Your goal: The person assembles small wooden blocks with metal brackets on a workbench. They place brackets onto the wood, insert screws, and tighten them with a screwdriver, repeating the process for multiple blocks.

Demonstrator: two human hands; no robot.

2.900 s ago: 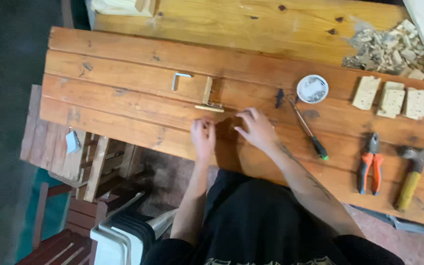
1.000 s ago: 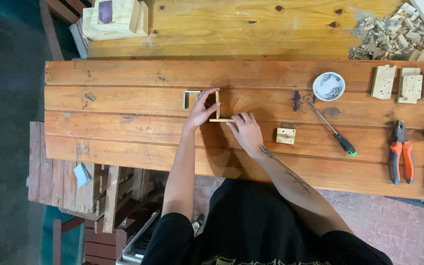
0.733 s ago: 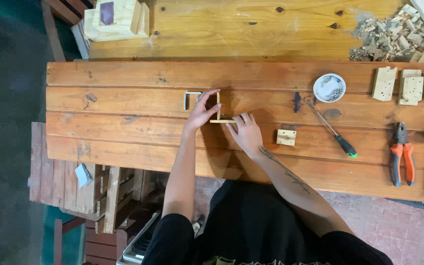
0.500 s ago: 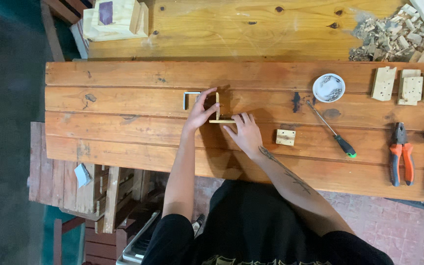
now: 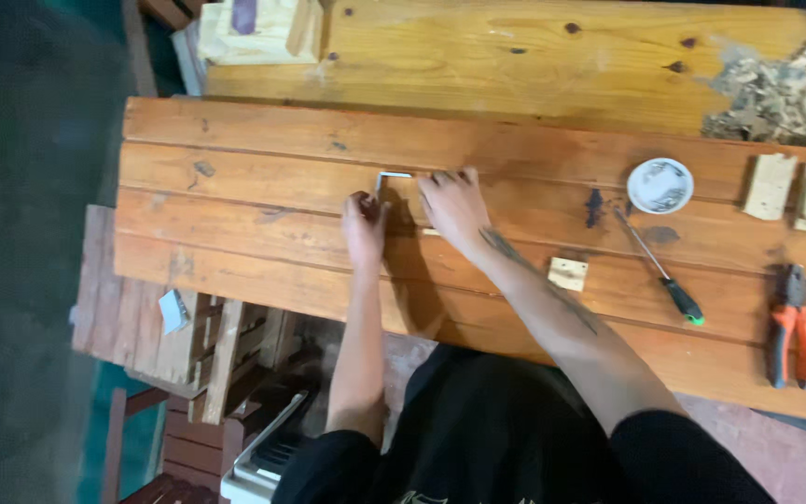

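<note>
Single head view, straight down over wooden workbench (image 5: 235, 159), moderate height. Bench planks run across frame, slightly tilted. Person's torso at bottom edge below bench, darker floor left of bench, second board beyond bench's far edge. No second view.

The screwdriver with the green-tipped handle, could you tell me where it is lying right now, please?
In the head view the screwdriver lies diagonally on the workbench, right of the person's right hand, below the small white dish and left of the orange pliers.
</note>
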